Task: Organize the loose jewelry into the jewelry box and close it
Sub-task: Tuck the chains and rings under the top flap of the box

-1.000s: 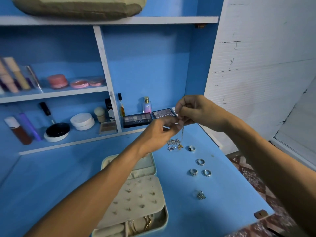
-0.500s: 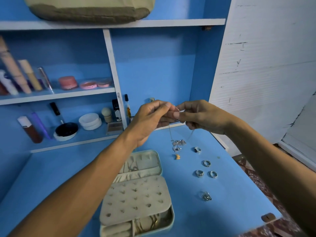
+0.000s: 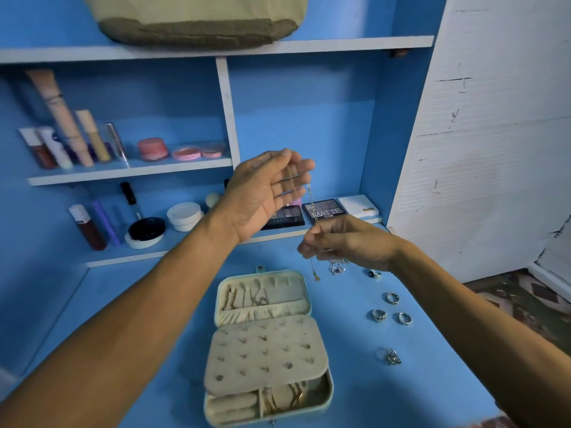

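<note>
A pale green jewelry box (image 3: 321,307) lies open on the blue table, its cream earring panel (image 3: 265,353) folded over the lower half. A thin gold chain (image 3: 312,205) is stretched in the air above the box. My left hand (image 3: 265,193) is raised with straight fingers, and the chain's upper end is draped across them. My right hand (image 3: 349,242) pinches the chain lower down; its pendant end (image 3: 315,274) dangles below. A silver jewelry heap (image 3: 337,267) lies under my right hand. Several rings (image 3: 391,298) lie loose to the right of the box.
Eyeshadow palettes (image 3: 324,210), a white jar (image 3: 184,215), a black-lidded pot (image 3: 145,230) and cosmetic tubes (image 3: 89,227) stand on the shelves behind the table. A beige bag (image 3: 197,23) sits on the top shelf. A white wall (image 3: 494,134) closes the right side; the table edge (image 3: 482,381) drops off at right.
The hands, together one second ago, have parted: the left rose and opened its fingers, the right dropped lower, stretching the chain between them. The pendant has lifted off the table.
</note>
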Tool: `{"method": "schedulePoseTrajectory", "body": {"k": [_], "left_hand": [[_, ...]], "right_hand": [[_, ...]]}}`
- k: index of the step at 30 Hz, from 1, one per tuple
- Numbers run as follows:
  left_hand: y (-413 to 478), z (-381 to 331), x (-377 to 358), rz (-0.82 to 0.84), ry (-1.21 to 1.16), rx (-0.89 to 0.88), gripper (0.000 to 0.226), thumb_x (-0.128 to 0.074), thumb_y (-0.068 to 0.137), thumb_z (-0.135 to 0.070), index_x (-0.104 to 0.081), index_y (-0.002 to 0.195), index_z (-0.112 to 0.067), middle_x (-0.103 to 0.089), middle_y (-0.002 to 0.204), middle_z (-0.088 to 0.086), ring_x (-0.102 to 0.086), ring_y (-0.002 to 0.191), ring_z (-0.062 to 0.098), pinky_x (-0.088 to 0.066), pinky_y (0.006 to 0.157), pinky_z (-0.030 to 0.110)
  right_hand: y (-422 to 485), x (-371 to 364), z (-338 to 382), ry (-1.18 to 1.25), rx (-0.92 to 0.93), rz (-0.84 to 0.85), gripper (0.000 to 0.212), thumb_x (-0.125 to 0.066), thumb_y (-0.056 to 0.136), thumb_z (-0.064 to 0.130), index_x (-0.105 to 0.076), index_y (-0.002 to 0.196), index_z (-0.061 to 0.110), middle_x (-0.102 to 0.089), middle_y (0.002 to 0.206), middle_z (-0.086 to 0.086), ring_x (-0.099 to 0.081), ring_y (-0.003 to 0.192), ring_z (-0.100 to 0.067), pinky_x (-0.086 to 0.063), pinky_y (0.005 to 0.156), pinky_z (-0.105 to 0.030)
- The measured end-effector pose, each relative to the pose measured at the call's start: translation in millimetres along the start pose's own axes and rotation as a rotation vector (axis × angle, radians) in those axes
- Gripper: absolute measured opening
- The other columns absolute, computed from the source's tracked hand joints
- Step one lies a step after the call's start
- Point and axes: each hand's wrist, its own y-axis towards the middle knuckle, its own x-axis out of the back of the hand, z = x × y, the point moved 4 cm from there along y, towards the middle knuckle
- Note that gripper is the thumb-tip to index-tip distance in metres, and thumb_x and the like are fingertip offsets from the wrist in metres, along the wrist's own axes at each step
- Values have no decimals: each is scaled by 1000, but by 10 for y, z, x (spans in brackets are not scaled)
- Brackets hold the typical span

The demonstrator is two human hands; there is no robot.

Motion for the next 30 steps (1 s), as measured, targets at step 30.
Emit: {"method": "schedulePoseTrajectory", "body": {"k": [30], "left_hand": [[-415,329,731,-47,347,126,16,-53,104,-20,-66,105,-10,-74,115,10,-70,111,28,-52,103,43]], "right_hand": [[354,-721,-249,-347,-95,4,20,-68,87,-1,-73,104,10,-75,86,-3,-73,80,-20,-62,82,-38]]}}
